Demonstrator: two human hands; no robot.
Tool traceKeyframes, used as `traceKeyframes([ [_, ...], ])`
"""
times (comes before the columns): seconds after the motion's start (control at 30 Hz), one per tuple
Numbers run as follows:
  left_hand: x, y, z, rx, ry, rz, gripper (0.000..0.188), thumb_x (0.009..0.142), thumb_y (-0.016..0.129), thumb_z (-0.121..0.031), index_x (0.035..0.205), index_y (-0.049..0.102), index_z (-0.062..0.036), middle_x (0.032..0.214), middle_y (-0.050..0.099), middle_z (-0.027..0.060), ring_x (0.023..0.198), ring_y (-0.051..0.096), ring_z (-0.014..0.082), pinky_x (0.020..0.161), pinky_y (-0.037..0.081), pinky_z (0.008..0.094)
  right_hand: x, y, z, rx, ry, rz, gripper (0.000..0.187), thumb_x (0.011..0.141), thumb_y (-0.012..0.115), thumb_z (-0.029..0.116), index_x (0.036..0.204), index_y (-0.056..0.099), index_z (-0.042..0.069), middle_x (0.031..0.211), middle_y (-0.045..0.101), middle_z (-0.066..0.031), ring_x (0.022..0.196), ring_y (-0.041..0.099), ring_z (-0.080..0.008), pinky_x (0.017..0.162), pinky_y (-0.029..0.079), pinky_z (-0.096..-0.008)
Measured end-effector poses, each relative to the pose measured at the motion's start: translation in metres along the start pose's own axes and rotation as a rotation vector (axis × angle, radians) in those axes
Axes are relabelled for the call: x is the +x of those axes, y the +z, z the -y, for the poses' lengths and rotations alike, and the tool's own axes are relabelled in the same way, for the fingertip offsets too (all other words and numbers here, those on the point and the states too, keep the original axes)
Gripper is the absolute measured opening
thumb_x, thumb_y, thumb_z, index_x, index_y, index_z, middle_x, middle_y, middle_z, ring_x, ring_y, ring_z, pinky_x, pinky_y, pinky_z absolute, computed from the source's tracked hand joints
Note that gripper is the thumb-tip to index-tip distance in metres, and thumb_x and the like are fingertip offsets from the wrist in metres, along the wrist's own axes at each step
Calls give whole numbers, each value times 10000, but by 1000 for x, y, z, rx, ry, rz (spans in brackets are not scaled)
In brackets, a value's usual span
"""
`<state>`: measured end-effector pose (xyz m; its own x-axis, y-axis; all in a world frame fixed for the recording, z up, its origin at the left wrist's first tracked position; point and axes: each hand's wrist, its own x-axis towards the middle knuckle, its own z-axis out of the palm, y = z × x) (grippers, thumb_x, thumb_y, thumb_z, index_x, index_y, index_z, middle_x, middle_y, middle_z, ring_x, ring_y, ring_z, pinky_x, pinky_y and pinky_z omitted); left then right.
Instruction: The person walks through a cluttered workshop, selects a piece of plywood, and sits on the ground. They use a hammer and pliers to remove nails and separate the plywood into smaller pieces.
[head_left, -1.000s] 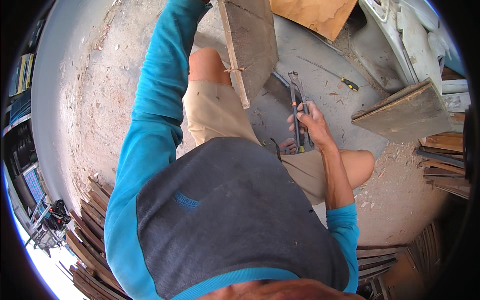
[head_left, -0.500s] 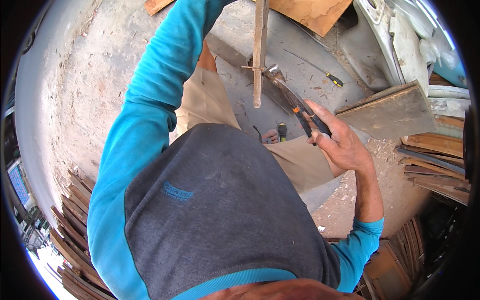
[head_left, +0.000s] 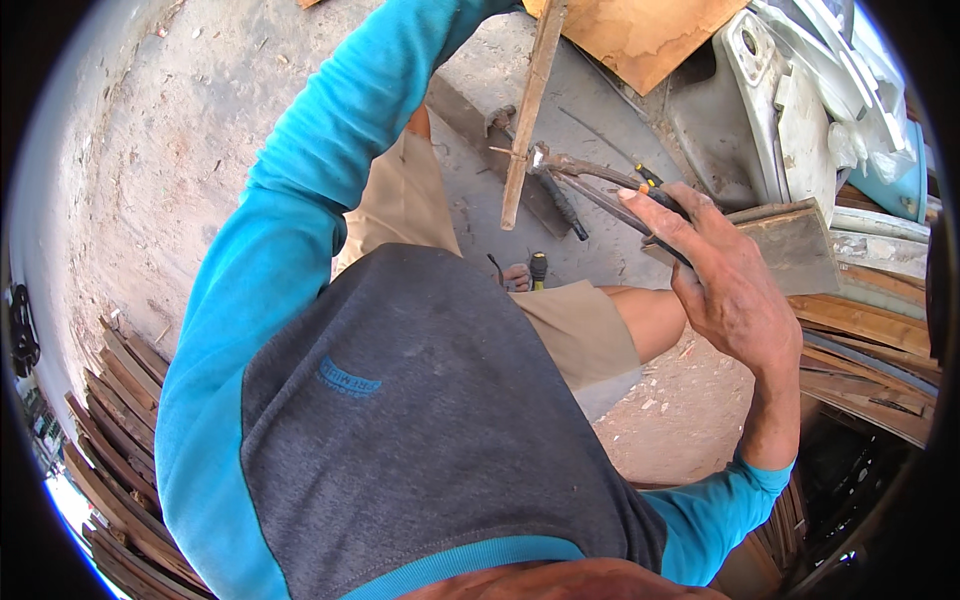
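My right hand point(head_left: 735, 275) holds a pair of pincers point(head_left: 600, 172) with dark, worn arms and black-and-orange grips. Its handles are spread apart, fingers over one and thumb by the other. The pincer head is beside a narrow wooden strip point(head_left: 532, 110), close to a nail point(head_left: 505, 151) sticking out sideways; whether the jaws touch the nail I cannot tell. The strip slants down from the top edge. My left arm point(head_left: 350, 120), in a blue sleeve, stretches up toward the strip's upper end, and the hand is beyond the picture.
A black-handled hammer point(head_left: 565, 208) lies across a plank point(head_left: 462, 118) on the dusty floor. Nearby are a long screwdriver point(head_left: 649, 176) and a yellow-and-black handle point(head_left: 538, 268) by my foot. Plywood point(head_left: 650, 35), white plastic pieces point(head_left: 750, 100) and stacked timber point(head_left: 865, 320) stand to the right.
My right hand has moved right, and the pincers have swung flatter with their handles wider apart. The strip now leans more. The hammer on the floor has come into clearer sight.
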<state>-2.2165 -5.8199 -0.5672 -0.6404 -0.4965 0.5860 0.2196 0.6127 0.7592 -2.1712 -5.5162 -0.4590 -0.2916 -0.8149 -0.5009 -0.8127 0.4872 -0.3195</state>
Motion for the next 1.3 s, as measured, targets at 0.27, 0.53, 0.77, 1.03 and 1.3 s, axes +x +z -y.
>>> traceKeyframes([
  [0.27, -1, -6, 5, 47, 184, 28, 237, 851, 541, -142, 978, 570, 56, 960, 595, 333, 848, 584, 495, 804, 487, 519, 22, -17, -3, -285, -114, -29, 664, 841, 674, -1, 1441, 510, 235, 1111, 599, -216, 929, 611, -393, 796, 505, -482],
  [0.53, 1, -19, 30, 487, 419, 94, 139, 862, 527, -112, 818, 519, 20, 996, 545, 303, 847, 569, 459, 755, 481, 508, 85, 50, -48, 30, -132, -67, 279, 831, 758, 57, 1031, 564, 39, 949, 603, -169, 842, 624, -407, 698, 492, -483],
  [0.77, -2, -38, 52, 451, 487, 49, 111, 867, 514, -106, 831, 507, 0, 1035, 538, 314, 842, 579, 457, 753, 488, 501, 166, 138, -69, 269, -472, -415, 323, 727, 798, 26, 982, 603, 59, 880, 595, -122, 756, 635, -366, 623, 510, -446],
  [1.03, -4, -39, 47, 405, 477, 58, 115, 868, 516, -117, 822, 495, -14, 1046, 544, 314, 847, 574, 469, 731, 475, 509, 145, 121, -58, 84, -376, -417, 299, 770, 759, 54, 1020, 596, 63, 885, 595, -115, 762, 633, -354, 630, 505, -439],
  [1.3, -2, -27, 43, 533, 483, 64, 178, 880, 515, -147, 851, 509, 28, 1047, 560, 309, 843, 583, 467, 725, 483, 504, 83, 26, -18, -394, -220, -367, 205, 822, 709, 95, 980, 581, 71, 867, 595, -105, 767, 634, -339, 662, 505, -443],
])
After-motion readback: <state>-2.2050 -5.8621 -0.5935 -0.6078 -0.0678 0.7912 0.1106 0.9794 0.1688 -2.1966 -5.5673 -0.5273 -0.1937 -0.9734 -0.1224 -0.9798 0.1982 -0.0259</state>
